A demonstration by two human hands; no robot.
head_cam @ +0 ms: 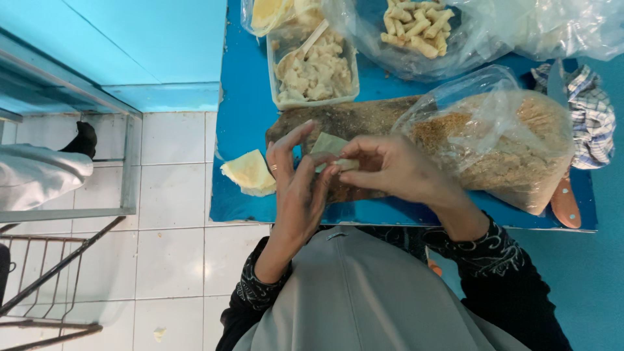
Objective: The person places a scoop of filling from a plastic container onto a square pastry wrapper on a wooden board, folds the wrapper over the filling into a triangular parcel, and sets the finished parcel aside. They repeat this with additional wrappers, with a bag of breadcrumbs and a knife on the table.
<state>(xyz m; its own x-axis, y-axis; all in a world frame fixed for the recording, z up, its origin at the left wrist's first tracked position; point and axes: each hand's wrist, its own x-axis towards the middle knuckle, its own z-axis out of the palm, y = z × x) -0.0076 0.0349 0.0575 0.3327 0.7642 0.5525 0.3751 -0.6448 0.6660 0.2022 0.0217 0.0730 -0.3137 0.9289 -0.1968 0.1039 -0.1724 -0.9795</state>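
I see bare table point(240, 97) left of my hands; crumb bag point(500, 140) blocks right, tub point(314, 68) blocks ahead.

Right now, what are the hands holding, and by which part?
Both the left hand and right hand pinch a pale folded wrapper at its lower, rolled edge with their fingertips.

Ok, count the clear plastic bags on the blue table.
4, perhaps more past the frame's top edge. One bag of brown crumbs right of the hands, one bag of rolled pieces top centre, one crumpled bag top right, one bag of yellow sheets top left.
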